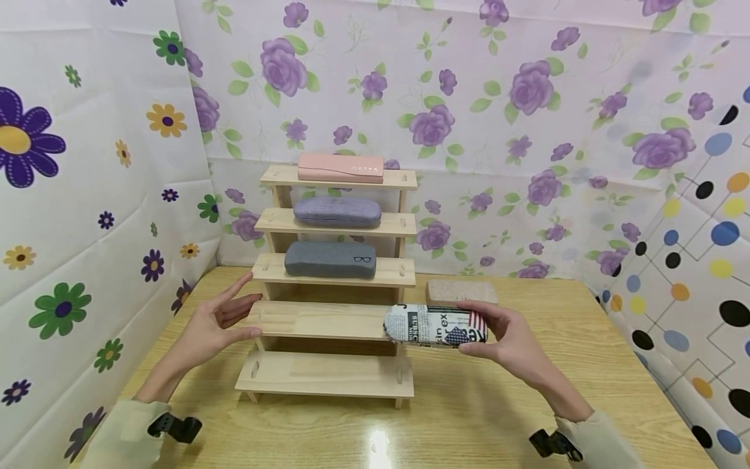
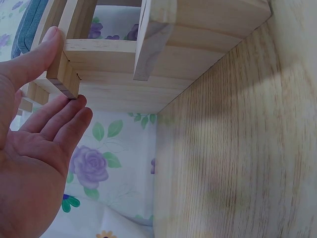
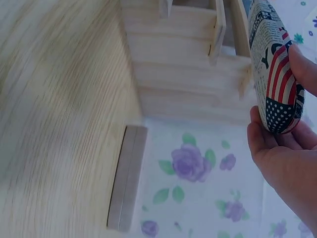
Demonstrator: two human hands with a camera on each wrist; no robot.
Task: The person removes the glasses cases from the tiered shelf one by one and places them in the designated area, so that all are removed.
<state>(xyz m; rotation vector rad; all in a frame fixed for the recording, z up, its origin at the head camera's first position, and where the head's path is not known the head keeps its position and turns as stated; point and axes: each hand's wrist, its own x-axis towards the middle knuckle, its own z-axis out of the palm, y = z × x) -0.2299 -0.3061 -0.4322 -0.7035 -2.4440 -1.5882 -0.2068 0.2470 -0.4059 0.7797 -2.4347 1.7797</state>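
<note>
My right hand (image 1: 506, 339) holds a newspaper-print glasses case (image 1: 430, 324) by its right end, thumb in front and fingers behind. A flag pattern marks this case in the right wrist view. The case is level with the second-lowest tier of a wooden stepped display shelf (image 1: 325, 378), its left end overlapping that tier's right end. At the tier's left end, my left hand (image 1: 213, 322) grips the board between thumb and fingertips; the left wrist view shows the board's end (image 2: 64, 74) there. Higher tiers carry a blue-grey glasses case (image 1: 328, 259), a purple one (image 1: 336, 212) and a pink one (image 1: 340, 168).
A beige speckled glasses case (image 1: 461, 291) lies on the wooden table (image 1: 469, 417) behind my right hand, close to the back curtain (image 1: 363, 124). Patterned cloth also hangs at the left and right sides.
</note>
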